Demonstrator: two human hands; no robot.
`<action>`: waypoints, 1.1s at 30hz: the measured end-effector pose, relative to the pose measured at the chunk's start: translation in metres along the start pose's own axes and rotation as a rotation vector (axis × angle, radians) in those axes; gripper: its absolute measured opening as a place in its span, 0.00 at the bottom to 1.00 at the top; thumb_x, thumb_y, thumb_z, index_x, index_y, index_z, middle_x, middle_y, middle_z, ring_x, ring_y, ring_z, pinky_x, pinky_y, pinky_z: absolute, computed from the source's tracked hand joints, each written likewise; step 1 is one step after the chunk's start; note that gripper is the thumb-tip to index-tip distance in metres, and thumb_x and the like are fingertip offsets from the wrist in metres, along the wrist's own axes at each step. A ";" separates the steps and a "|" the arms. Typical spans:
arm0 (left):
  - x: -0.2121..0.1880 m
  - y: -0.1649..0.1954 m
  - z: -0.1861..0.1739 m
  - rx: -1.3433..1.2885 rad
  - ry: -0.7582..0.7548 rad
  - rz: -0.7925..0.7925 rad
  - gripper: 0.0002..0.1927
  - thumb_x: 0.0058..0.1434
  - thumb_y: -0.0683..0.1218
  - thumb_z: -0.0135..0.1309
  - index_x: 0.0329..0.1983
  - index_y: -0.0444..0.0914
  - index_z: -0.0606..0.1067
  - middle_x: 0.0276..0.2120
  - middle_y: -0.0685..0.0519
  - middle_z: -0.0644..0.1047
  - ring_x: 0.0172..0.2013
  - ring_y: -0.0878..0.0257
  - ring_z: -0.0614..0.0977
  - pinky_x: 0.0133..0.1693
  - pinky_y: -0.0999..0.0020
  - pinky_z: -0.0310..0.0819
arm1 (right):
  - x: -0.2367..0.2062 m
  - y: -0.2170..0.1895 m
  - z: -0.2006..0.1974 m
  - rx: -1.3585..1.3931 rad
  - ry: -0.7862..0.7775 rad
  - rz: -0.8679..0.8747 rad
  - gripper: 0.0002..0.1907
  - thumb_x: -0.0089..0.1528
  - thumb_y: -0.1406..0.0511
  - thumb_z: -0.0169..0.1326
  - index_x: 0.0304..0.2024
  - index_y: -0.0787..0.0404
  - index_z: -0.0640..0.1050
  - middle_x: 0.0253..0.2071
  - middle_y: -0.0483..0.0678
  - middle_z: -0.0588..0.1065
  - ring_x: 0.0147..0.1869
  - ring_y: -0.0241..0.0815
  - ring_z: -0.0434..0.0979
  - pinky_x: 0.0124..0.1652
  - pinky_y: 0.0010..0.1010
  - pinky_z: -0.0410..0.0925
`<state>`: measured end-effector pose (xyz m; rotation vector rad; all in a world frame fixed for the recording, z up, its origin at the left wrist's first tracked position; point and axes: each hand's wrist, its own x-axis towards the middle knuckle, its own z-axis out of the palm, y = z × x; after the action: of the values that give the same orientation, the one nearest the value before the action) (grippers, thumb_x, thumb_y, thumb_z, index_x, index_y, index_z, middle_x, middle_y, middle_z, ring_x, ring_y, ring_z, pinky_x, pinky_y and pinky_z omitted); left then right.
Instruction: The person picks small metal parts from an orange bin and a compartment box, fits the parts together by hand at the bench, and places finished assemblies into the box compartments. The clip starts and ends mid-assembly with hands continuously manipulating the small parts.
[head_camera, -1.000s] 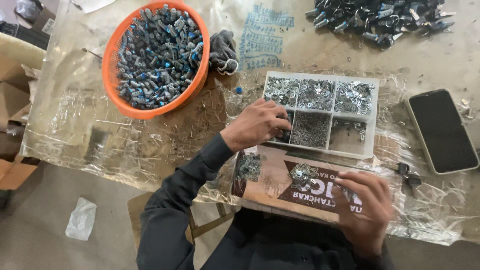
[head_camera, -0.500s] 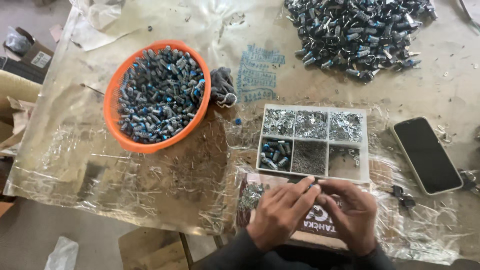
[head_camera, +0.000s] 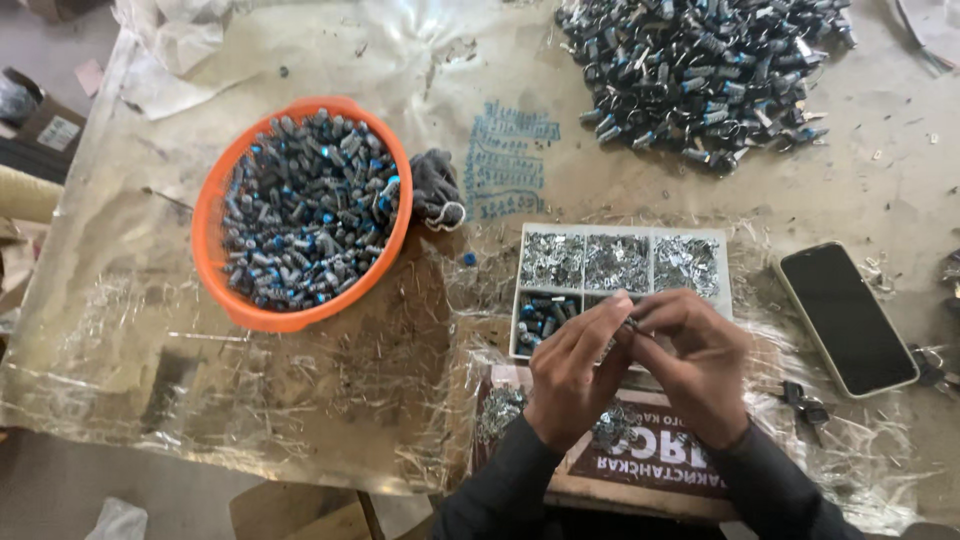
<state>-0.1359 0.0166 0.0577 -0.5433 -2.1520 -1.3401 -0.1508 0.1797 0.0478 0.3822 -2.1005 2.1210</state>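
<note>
Both hands meet fingertip to fingertip: left hand (head_camera: 568, 380) and right hand (head_camera: 695, 370) pinch one small metal part (head_camera: 629, 323) just over the near edge of the compartment tray (head_camera: 620, 232); best kept low above that tray, so a slipped piece drops inside, away from the orange basin (head_camera: 215, 200) to the tray's left

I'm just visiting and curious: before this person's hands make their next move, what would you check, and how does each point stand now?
1. Left hand and right hand meet at the fingertips: ok.
2. Small part pinched between them: cannot tell, hidden by fingers.
3. White compartment tray within reach behind the hands: ok.
4. Orange basin full of blue-tipped metal parts, upright: ok.
5. Phone lies apart from the hands: ok.
</note>
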 end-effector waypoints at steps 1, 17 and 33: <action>0.003 -0.001 0.001 0.010 0.002 -0.002 0.18 0.67 0.38 0.60 0.60 0.34 0.73 0.57 0.41 0.79 0.57 0.49 0.84 0.56 0.61 0.81 | 0.007 0.000 0.002 -0.017 0.016 -0.017 0.06 0.57 0.75 0.61 0.36 0.66 0.77 0.47 0.51 0.76 0.49 0.35 0.78 0.46 0.25 0.75; 0.024 -0.034 -0.001 -0.005 0.027 -0.313 0.20 0.59 0.42 0.66 0.55 0.35 0.80 0.56 0.43 0.81 0.55 0.54 0.83 0.55 0.63 0.79 | 0.058 -0.003 0.012 -1.166 -0.294 -0.126 0.09 0.58 0.59 0.59 0.38 0.56 0.81 0.37 0.45 0.76 0.43 0.43 0.75 0.35 0.35 0.71; 0.020 -0.034 -0.003 -0.260 0.025 -0.478 0.21 0.62 0.37 0.62 0.58 0.37 0.76 0.55 0.49 0.77 0.50 0.61 0.85 0.50 0.67 0.82 | 0.051 -0.004 0.004 -0.960 -0.097 -0.273 0.05 0.60 0.64 0.62 0.35 0.58 0.83 0.35 0.44 0.77 0.41 0.43 0.74 0.38 0.34 0.69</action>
<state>-0.1705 0.0001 0.0485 -0.0996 -2.1823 -1.8863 -0.1982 0.1713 0.0659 0.5795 -2.6084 0.7979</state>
